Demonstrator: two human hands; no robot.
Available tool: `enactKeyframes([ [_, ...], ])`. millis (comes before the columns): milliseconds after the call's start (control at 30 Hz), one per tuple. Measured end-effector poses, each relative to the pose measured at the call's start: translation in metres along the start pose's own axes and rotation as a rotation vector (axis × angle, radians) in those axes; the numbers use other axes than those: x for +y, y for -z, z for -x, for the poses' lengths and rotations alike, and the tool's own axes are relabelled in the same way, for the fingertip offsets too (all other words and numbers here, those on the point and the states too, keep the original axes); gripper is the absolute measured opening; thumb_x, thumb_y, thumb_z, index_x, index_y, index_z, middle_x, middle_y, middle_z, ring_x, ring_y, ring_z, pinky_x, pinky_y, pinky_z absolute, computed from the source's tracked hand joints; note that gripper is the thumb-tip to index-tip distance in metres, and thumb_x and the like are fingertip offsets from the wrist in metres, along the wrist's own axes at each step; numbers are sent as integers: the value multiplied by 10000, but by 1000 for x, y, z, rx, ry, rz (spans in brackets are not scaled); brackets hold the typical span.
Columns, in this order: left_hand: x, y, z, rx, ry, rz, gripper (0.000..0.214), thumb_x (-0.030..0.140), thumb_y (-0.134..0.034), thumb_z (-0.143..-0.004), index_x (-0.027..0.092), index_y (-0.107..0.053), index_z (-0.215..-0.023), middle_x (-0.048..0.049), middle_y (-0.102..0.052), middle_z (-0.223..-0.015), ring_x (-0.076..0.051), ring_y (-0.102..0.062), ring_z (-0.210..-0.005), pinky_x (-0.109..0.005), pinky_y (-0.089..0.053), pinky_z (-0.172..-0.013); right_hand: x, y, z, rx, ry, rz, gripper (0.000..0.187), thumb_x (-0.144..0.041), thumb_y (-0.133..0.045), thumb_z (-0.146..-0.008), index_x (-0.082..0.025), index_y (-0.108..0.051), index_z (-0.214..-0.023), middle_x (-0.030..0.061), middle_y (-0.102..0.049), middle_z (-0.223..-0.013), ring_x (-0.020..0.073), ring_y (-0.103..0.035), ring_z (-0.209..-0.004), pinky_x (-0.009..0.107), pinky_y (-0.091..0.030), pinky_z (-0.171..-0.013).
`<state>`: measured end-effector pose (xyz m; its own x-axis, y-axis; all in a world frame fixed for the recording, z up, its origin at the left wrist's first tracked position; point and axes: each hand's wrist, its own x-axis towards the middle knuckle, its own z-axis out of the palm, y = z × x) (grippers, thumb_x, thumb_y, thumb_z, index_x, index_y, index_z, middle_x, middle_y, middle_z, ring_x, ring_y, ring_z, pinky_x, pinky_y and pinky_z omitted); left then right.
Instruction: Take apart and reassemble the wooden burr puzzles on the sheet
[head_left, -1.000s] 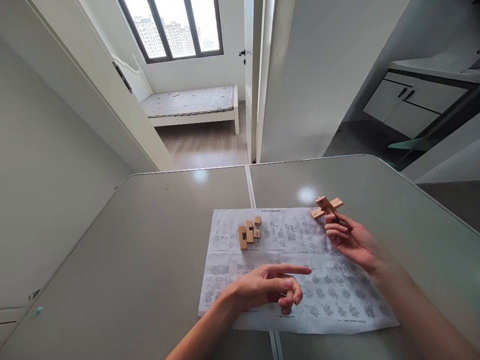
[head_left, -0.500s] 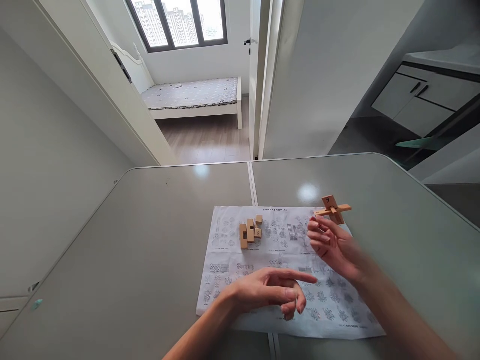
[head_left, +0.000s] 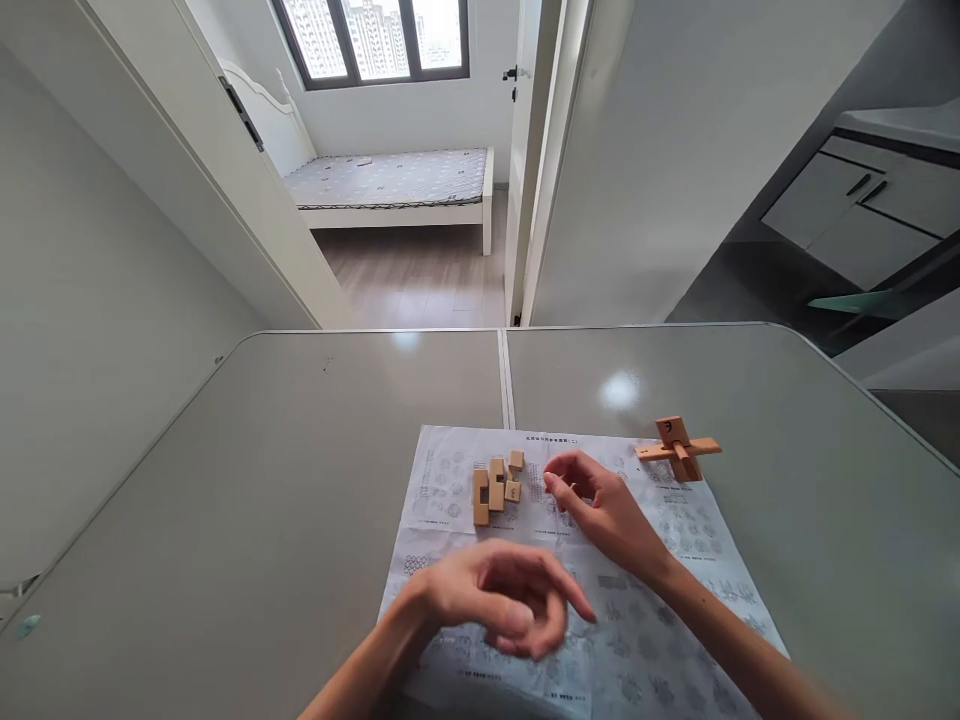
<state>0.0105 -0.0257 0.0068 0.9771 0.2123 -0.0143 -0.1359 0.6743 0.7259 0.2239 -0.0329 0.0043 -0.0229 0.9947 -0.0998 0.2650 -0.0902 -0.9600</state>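
A printed instruction sheet (head_left: 660, 590) lies on the grey table (head_left: 262, 500). Several loose wooden puzzle blocks (head_left: 495, 485) sit on its upper left part. A partly built wooden cross (head_left: 679, 448) rests at the sheet's upper right corner. My right hand (head_left: 600, 505) hovers over the sheet between the two, fingers curled and apart, holding nothing, its fingertips a little right of the loose blocks. My left hand (head_left: 502, 595) floats above the near part of the sheet with fingers loosely curled and nothing in them.
A seam (head_left: 504, 375) runs down the middle of the table. Beyond the far edge an open doorway (head_left: 420, 200) leads to a room with a bed (head_left: 390, 185) and a window. Cabinets (head_left: 862, 210) stand at the right.
My right hand let go of the wooden cross, which now rests on the sheet's corner, and moved left toward the loose blocks. My left forefinger, pointing before, has curled in.
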Motion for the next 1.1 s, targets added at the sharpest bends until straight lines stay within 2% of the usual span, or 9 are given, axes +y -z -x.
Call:
enactKeyframes([
  [33, 10, 6, 2, 60, -70, 8, 460, 491, -823, -829, 130, -702, -1087, 16, -590, -644, -70, -391, -444, -215, -282, -428, 1, -1, -3, -13, 10, 0, 315, -540, -612, -982, -233, -648, -923, 25, -667, -829, 177, -570, -656, 304, -435, -605],
  [100, 30, 18, 5, 269, -250, 20, 288, 400, -791, -862, 166, -623, -858, 100, -410, -468, -47, -256, -380, -190, -226, -420, 1, -3, -9, -23, 14, -20, 321, -546, -603, -983, -234, -636, -912, 23, -653, -810, 175, -552, -641, 303, -422, -594],
  [200, 56, 33, 6, 642, -457, 22, 432, 347, -743, -889, 204, -399, -671, 127, -251, -444, -51, -153, -406, -178, -234, -444, 1, -6, -17, -11, 7, -59, 335, -552, -594, -986, -230, -630, -904, 14, -615, -780, 167, -511, -628, 294, -403, -577],
  [300, 70, 48, 4, 847, -606, 25, 482, 297, -703, -886, 210, -297, -642, 118, -198, -471, -73, -124, -448, -191, -266, -468, 2, -10, -25, 3, 11, -100, 344, -561, -592, -988, -228, -630, -908, -1, -576, -739, 165, -485, -623, 289, -397, -574],
  [400, 72, 61, 2, 946, -636, -59, 493, 288, -680, -889, 212, -271, -625, 104, -219, -489, -84, -127, -475, -214, -249, -475, 5, -13, -30, -20, 12, -123, 337, -549, -565, -1007, -233, -618, -904, -8, -565, -721, 164, -476, -610, 291, -392, -577],
  [567, 67, 72, 5, 1165, -501, -452, 512, 391, -664, -950, 214, -304, -632, 96, -253, -546, -83, -176, -508, -235, -197, -504, 12, -10, -37, -91, 87, -63, 285, -466, -538, -1035, -230, -620, -897, -17, -555, -684, 161, -459, -599, 293, -368, -583],
  [733, 67, 68, 10, 1229, -248, -921, 470, 444, -617, -964, 207, -376, -637, 62, -337, -602, -104, -280, -562, -240, -251, -535, 16, -5, -50, -164, 146, -32, 271, -411, -514, -1058, -216, -636, -915, -21, -541, -681, 146, -436, -591, 282, -348, -562],
  [867, 72, 74, 6, 1202, -155, -1255, 431, 427, -565, -980, 199, -412, -649, 58, -354, -618, -107, -308, -582, -238, -284, -561, 18, -1, -66, -198, 195, -32, 231, -371, -540, -1049, -213, -625, -905, -42, -493, -652, 136, -425, -573, 266, -352, -551],
  [1100, 86, 103, 2, 1061, -89, -1348, 426, 450, -532, -1013, 193, -483, -678, 60, -392, -610, -99, -317, -563, -225, -280, -517, 15, 4, -82, -220, 213, -31, 201, -339, -558, -1034, -211, -623, -893, -42, -509, -664, 132, -426, -580, 261, -347, -555],
])
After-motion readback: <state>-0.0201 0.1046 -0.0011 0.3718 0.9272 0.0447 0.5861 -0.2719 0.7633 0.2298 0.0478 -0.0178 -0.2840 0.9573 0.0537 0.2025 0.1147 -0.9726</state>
